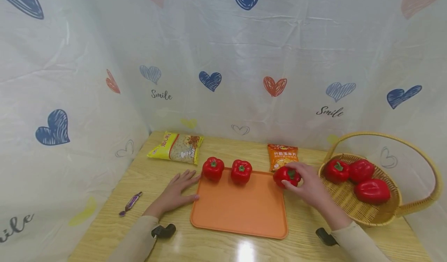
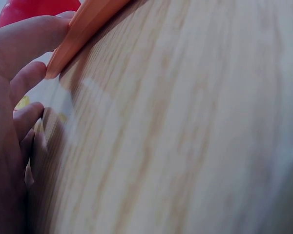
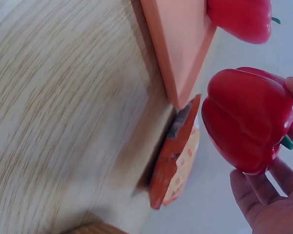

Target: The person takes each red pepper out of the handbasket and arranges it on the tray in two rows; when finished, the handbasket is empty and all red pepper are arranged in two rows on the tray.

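Note:
In my right hand (image 1: pixel 303 182) I grip a red bell pepper (image 3: pixel 251 117) by its stem end, held at the right far corner of the orange tray (image 1: pixel 241 211). The right wrist view shows it off the table, fingers and thumb around it. My left hand (image 1: pixel 177 192) lies at the tray's left edge, fingers extended, thumb touching the rim. Two more red bell peppers stand along the tray's far edge: one at the far left corner (image 1: pixel 213 169), another beside it (image 1: pixel 241 172).
A wicker basket (image 1: pixel 343 205) with a tall handle stands at right, holding several red peppers (image 1: pixel 372 191). Behind the tray lie an orange snack packet (image 1: pixel 282 156) and a yellow bag (image 1: pixel 179 147). A purple-wrapped candy (image 1: pixel 131 203) lies at left. A printed curtain surrounds the table.

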Available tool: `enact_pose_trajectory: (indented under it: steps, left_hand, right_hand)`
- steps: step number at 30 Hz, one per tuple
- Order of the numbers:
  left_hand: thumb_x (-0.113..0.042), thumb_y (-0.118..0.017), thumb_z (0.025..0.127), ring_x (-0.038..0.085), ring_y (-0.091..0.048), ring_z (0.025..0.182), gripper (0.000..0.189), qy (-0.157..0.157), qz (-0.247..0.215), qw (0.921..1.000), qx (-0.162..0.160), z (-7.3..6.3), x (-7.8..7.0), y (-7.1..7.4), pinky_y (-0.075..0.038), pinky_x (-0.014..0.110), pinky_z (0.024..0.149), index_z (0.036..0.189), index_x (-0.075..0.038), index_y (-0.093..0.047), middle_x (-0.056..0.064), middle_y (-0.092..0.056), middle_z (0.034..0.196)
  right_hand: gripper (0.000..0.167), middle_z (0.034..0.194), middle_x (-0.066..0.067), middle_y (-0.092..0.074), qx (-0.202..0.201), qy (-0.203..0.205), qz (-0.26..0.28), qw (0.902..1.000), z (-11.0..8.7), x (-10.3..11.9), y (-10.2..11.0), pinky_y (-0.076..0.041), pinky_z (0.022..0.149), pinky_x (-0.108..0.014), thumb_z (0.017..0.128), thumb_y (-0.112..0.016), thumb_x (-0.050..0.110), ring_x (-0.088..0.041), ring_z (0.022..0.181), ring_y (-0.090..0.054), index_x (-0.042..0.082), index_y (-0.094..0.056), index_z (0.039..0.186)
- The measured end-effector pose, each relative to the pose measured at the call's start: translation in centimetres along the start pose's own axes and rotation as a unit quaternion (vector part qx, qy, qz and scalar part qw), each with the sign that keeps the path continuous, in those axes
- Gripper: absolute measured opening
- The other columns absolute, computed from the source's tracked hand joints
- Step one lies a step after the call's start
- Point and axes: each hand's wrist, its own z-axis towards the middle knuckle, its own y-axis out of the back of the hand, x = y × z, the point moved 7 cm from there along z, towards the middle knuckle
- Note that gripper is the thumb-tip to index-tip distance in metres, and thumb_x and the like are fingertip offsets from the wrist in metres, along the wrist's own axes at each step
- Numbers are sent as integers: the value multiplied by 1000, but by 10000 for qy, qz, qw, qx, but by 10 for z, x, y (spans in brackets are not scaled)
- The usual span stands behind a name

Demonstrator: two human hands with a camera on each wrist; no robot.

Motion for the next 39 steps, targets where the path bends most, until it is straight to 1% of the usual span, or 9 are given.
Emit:
enact_pose_trajectory:
  steps: [3, 9, 15, 18, 21, 27, 31, 35, 39]
  left_hand:
    - [-55, -70, 91, 36, -17, 155, 76, 0, -3, 10000, 3, 0, 0, 0, -5, 58, 124, 155, -20, -47, 11, -33, 164]
    - [-55, -69, 91, 36, -17, 155, 76, -32, 53, 10000, -17, 1, 0, 1, -5, 58, 124, 154, -20, -47, 11, -33, 164]
    - [-55, -69, 91, 36, -18, 154, 76, -85, 111, 9999, -38, 2, 1, 1, -7, 58, 124, 154, -20, -47, 11, -34, 163]
    - [-55, -70, 91, 35, -18, 154, 76, -74, 119, 9999, -33, 2, 1, 1, -7, 57, 124, 154, -21, -47, 11, -34, 163]
    - [-54, -70, 91, 36, -19, 154, 75, -76, 104, 9999, -37, 2, 0, 0, -7, 57, 124, 154, -20, -47, 11, -35, 163]
    - [-50, -72, 90, 37, -21, 153, 74, -128, 39, 9998, -121, 1, -3, 2, -7, 57, 124, 152, -17, -50, 14, -37, 162]
    - [-51, -72, 90, 36, -21, 153, 75, -111, 74, 9998, -126, 1, -2, 1, -7, 57, 124, 152, -17, -50, 13, -37, 162]
    - [-52, -72, 90, 36, -21, 154, 75, -106, 63, 9999, -117, 0, -1, 1, -7, 57, 124, 153, -17, -50, 13, -37, 162]
    - [-52, -72, 90, 36, -21, 154, 75, -103, 58, 9999, -120, 0, -1, 1, -7, 57, 124, 152, -17, -50, 13, -37, 162]
  right_hand:
    - [49, 123, -13, -66, 16, 101, -24, 9999, 4, 4, -5, -52, 92, -62, 81, -87, 21, -38, 114, -56, 12, -66, 124]
    - [51, 125, -10, -64, 161, 71, 28, 9998, 9, 6, -18, -57, 87, -55, 80, -88, 22, -33, 115, -54, 14, -66, 125]
    - [45, 125, -13, -64, 254, 140, 70, 9996, 15, 10, -28, -55, 91, -58, 82, -87, 25, -37, 117, -55, 13, -68, 121]
    - [46, 127, -13, -63, 321, 112, 51, 9994, 17, 12, -33, -55, 91, -59, 82, -87, 27, -37, 118, -55, 13, -68, 121]
    - [47, 128, -14, -62, 373, 97, 58, 9992, 17, 12, -37, -56, 90, -57, 81, -87, 26, -37, 118, -55, 13, -68, 123]
    - [49, 128, -14, -58, 418, 218, 18, 9989, 18, 15, -45, -58, 88, -53, 81, -87, 24, -36, 115, -56, 13, -69, 125]
    - [48, 128, -13, -57, 520, 250, -2, 9983, 18, 17, -51, -58, 89, -52, 82, -87, 24, -35, 116, -55, 12, -69, 125]
    - [48, 131, -12, -57, 588, 188, 26, 9981, 19, 17, -56, -57, 91, -52, 82, -86, 24, -34, 119, -54, 11, -68, 126]
    - [49, 134, -12, -58, 589, 166, 12, 9981, 20, 18, -59, -57, 91, -52, 83, -86, 25, -34, 120, -53, 11, -68, 127]
